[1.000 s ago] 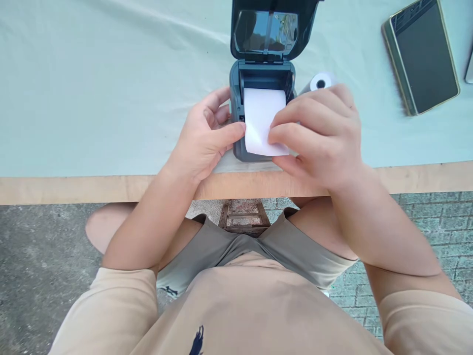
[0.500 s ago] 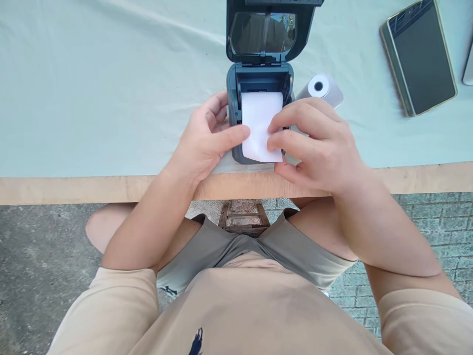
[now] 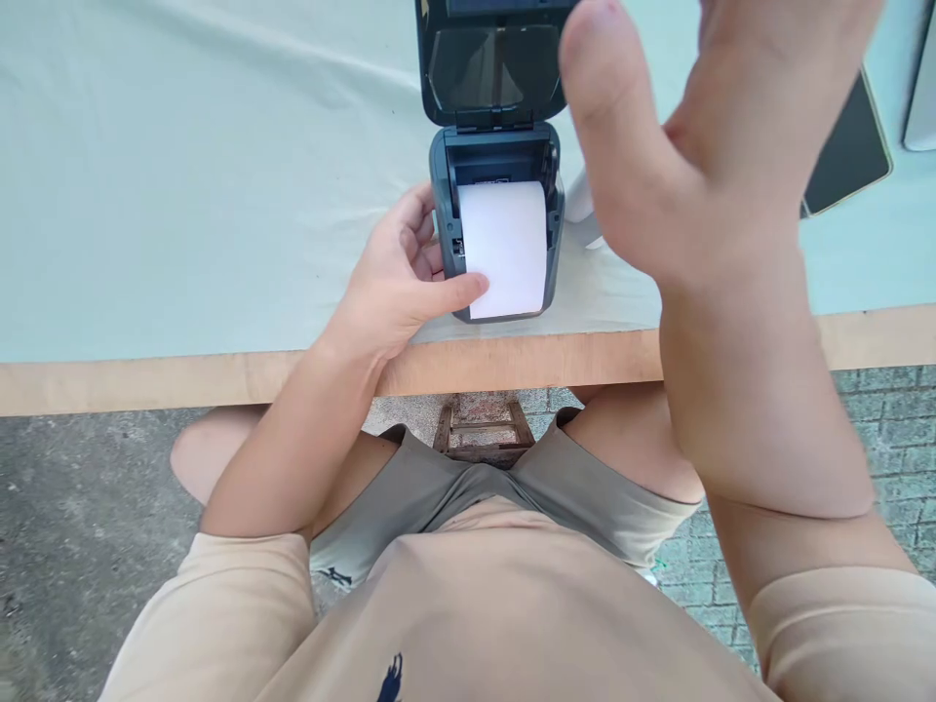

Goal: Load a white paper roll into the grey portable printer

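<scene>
A small dark portable receipt printer (image 3: 441,195) stands at the table's near edge with its lid (image 3: 431,88) flipped up and back. White paper (image 3: 506,239) from inside it lies down over its front. My left hand (image 3: 406,273) grips the printer's left side, the thumb pressing on the paper's lower left corner. Raised close to the camera is my right hand (image 3: 721,146), with nothing seen in it. Its thumb is spread away from the rest, and its fingertips are cut off by the top edge. Behind it, a spare paper roll (image 3: 581,203) is mostly hidden.
A dark-screened phone (image 3: 848,156) lies at the right, partly covered by my right hand. A grey object (image 3: 922,97) is cut off at the right edge. Pale cloth (image 3: 182,195) covers the table, whose bare wooden edge (image 3: 146,382) runs along my side.
My right hand has let go of the paper and lifted up and to the right, towards the camera. The paper now lies straighter. My left hand keeps its hold; the printer appears slightly further left.
</scene>
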Demonstrator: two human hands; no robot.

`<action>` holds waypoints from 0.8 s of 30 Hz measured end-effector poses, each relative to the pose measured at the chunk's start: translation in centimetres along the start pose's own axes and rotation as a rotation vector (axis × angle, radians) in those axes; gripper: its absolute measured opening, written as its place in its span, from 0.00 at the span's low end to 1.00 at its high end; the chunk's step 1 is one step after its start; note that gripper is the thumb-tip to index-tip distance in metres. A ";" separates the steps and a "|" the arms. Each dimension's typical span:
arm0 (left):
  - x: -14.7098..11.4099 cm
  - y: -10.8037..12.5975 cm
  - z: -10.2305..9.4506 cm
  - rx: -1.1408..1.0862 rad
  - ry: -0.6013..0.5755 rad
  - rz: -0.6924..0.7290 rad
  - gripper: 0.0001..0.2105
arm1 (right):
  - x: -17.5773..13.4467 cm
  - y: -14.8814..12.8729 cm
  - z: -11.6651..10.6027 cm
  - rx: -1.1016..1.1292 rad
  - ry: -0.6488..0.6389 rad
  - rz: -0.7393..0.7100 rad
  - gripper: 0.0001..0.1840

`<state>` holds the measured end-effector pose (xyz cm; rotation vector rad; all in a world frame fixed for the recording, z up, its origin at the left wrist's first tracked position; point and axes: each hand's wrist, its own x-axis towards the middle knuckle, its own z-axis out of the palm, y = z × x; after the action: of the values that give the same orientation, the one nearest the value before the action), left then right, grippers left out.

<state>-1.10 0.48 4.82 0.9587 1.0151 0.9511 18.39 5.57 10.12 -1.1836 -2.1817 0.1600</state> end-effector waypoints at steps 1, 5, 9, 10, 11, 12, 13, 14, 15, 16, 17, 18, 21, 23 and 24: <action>0.0 0.0 0.0 -0.012 -0.006 0.006 0.22 | 0.2 -0.2 0.1 -0.038 0.034 -0.013 0.32; -0.1 0.0 0.0 -0.020 0.008 -0.004 0.22 | -0.4 -1.2 0.3 -0.059 0.046 -0.116 0.29; -0.2 0.1 0.1 -0.004 0.035 -0.057 0.25 | -1.7 -1.8 0.9 -0.059 -0.022 -0.130 0.17; -0.2 0.2 0.0 -0.003 0.033 -0.068 0.25 | -2.0 -1.8 1.1 -0.064 -0.047 -0.117 0.14; -0.2 0.3 0.0 -0.003 0.030 -0.074 0.25 | -2.3 -1.8 1.3 -0.066 -0.085 -0.097 0.11; -0.2 0.3 0.0 -0.004 0.025 -0.076 0.25 | -2.6 -1.7 1.4 -0.064 -0.116 -0.071 0.10; -0.2 0.4 0.0 -0.010 0.019 -0.072 0.24 | -2.8 -1.6 1.5 -0.054 -0.141 -0.049 0.10; -0.2 0.5 -0.1 -0.022 0.010 -0.061 0.23 | -3.0 -1.4 1.6 -0.034 -0.153 -0.033 0.10; -0.2 0.5 -0.1 -0.041 0.002 -0.044 0.21 | -3.3 -1.3 1.6 -0.009 -0.156 -0.024 0.10; -0.2 0.4 -0.1 -0.063 -0.003 -0.024 0.18 | -3.4 -1.2 1.6 0.015 -0.151 -0.023 0.10; -0.1 0.3 -0.1 -0.084 -0.005 -0.007 0.15 | -3.6 -1.1 1.5 0.033 -0.155 -0.025 0.10; 0.0 0.1 -0.2 -0.104 -0.004 0.006 0.13 | -3.7 -1.1 1.5 0.043 -0.166 -0.027 0.10; 0.6 -0.8 -0.7 -0.162 -0.034 0.058 0.13 | -3.8 -1.1 1.3 0.043 -0.175 -0.030 0.09; 1.0 -1.4 -1.0 -0.179 -0.092 0.109 0.17 | -3.8 -1.1 1.1 0.025 -0.131 -0.040 0.13; 1.1 -1.6 -1.2 -0.155 -0.081 0.084 0.17 | -3.8 -1.0 1.0 0.003 -0.116 -0.044 0.17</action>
<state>-1.68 1.30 2.72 0.9080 0.8259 1.0370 18.52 2.17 7.93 -1.1491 -2.3058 0.2184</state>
